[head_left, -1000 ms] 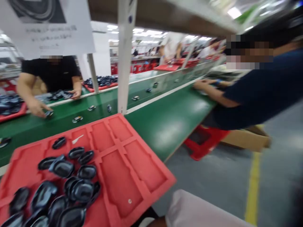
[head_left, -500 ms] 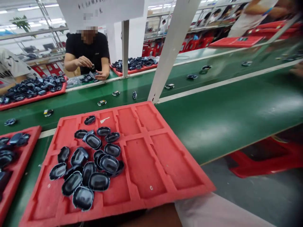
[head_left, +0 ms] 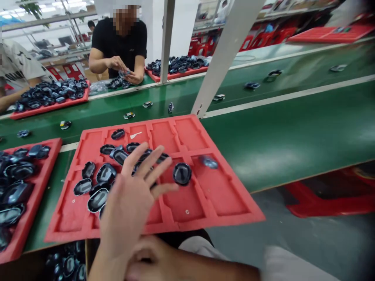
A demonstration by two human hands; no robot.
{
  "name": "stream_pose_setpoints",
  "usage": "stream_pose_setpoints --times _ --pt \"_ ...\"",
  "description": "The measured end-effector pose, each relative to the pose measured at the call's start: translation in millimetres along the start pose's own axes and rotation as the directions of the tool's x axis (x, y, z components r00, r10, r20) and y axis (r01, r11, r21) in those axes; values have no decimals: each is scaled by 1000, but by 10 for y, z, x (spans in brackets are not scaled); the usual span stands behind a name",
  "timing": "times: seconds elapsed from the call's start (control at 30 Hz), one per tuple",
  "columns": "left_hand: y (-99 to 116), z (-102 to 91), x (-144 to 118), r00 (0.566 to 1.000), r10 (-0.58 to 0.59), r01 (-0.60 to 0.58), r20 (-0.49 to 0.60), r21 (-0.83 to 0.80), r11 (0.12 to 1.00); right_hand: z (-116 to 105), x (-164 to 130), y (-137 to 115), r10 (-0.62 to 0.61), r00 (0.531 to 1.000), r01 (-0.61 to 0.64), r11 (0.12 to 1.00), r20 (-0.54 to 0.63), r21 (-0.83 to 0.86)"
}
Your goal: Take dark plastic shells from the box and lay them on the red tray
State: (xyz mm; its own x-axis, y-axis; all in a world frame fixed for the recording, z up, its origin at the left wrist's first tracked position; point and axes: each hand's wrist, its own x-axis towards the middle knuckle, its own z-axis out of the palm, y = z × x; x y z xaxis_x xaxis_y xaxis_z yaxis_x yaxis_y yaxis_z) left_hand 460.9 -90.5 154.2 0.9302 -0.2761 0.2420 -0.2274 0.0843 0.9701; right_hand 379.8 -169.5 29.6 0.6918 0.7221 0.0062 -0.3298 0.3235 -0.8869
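Observation:
My left hand [head_left: 131, 195] reaches up over a red tray [head_left: 231, 208], palm facing down and fingers spread, with nothing held in them. Under and around it lie dark oval plastic shells [head_left: 98, 200] in the tray's left half, some hidden by the hand. Just right of its fingertips is one dark shell [head_left: 182, 173]. Farther right, a bluish shell [head_left: 209, 161] is smeared by motion over a tray pocket. My right hand [head_left: 143, 253] comes in from the lower right, crossing beside my left wrist below the tray's near edge. It is blurred and its fingers are partly hidden.
Another red tray [head_left: 43, 187] full of shells stands at left. Below the table edge, a box holds shells [head_left: 68, 265]. A green belt [head_left: 111, 109] carries small parts behind a slanted white post [head_left: 225, 58]. A co-worker [head_left: 120, 47] handles a part across the belt.
My left hand has come into view over the tray, and my right forearm has shifted left. Two shells now show farther right, one blurred. The view has tilted down slightly.

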Motion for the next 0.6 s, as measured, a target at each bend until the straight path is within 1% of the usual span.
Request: stream_pose_setpoints --times 0.03,0.07,0.1,0.13,0.17,0.2,0.23,0.27,0.3,0.33,0.37,0.4,0.43,0.5,0.57,0.6 --pt "47 -1 -67 999 -26 23 -32 -88 996 -42 -79 -80 -75 996 75 997 -42 8" --pt "76 10 -122 997 -53 45 -55 -136 990 -64 -177 -183 -168 983 166 986 -80 -24" --pt "87 28 -164 995 -80 69 -64 -155 985 -70 -283 -302 -280 952 269 958 -122 -101" --pt "83 50 -192 992 -107 95 -60 -165 982 -68 -385 -430 -375 916 347 918 -142 -191" --pt "71 72 -210 991 -128 118 -44 -181 976 -63 -472 -557 -469 866 412 866 -173 -284" --pt "55 90 -220 990 -142 134 -22 -205 969 -62 -536 -678 -549 807 451 811 -218 -372" --pt "40 104 -225 989 -148 143 -2 -236 961 -72 -574 -790 -616 736 466 761 -279 -451" --pt "27 114 -228 989 -147 145 11 -268 953 -96 -586 -891 -669 657 452 719 -348 -528" --pt "17 121 -231 989 -144 143 19 -298 944 -137 -575 -982 -703 583 410 687 -407 -600" --pt "11 126 -235 989 -145 146 25 -321 936 -191 -548 -1064 -726 527 359 661 -441 -659" --pt "5 131 -241 988 -152 155 36 -336 929 -254 -513 -1139 -745 485 316 637 -457 -703" --pt "0 137 -249 985 -167 175 53 -349 921 -319 -477 -1206 -761 460 285 615 -457 -735" --pt "-7 145 -257 979 -187 202 75 -368 908 -380 -445 -1267 -769 462 262 594 -442 -760" --pt "-27 168 -276 963 -234 270 135 -452 850 -471 -412 -1364 -767 509 229 559 -391 -797" --pt "-52 193 -294 943 -270 333 196 -591 735 -509 -422 -1433 -735 574 184 545 -361 -818" --pt "-65 204 -301 933 -280 358 226 -665 656 -511 -438 -1457 -720 593 159 543 -360 -824"
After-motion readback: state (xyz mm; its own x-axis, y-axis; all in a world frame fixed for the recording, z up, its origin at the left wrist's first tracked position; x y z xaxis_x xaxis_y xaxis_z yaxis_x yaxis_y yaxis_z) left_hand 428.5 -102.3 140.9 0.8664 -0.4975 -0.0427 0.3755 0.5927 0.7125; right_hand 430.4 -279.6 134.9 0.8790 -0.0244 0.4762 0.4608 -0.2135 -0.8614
